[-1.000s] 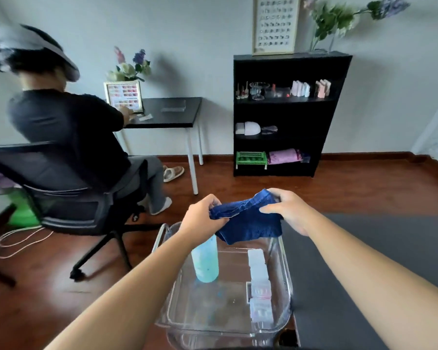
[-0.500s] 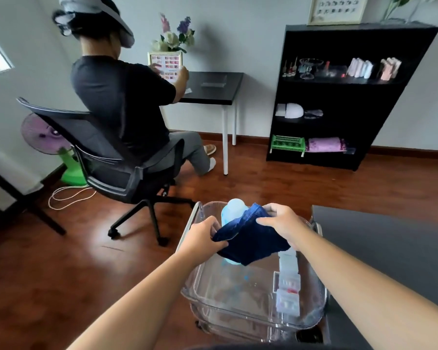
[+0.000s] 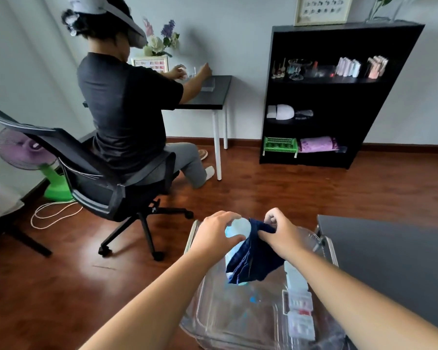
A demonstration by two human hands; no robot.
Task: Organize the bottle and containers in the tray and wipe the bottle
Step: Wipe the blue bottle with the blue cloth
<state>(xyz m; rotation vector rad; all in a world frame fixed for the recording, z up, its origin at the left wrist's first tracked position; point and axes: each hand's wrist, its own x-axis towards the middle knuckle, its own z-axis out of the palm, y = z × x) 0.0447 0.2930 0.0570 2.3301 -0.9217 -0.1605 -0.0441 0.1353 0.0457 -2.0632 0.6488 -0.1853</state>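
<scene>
Wood floor below clear tray (image 3: 195, 309); left hand (image 3: 216, 234) grip clamps pale-blue translucent bottle (image 3: 239, 228); right hand (image 3: 280, 232) pinches navy cloth (image 3: 253, 263).

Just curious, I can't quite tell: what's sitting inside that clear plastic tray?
Inside the clear plastic tray: a pale blue bottle, half draped by a dark blue cloth, and a row of small clear containers along its right side. The bottle's lower part is covered.

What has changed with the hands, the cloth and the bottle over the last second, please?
The left hand let go of the blue cloth and took the bottle by its top. The right hand kept its grip on the cloth. Bottle, small containers and tray stayed put.
</scene>
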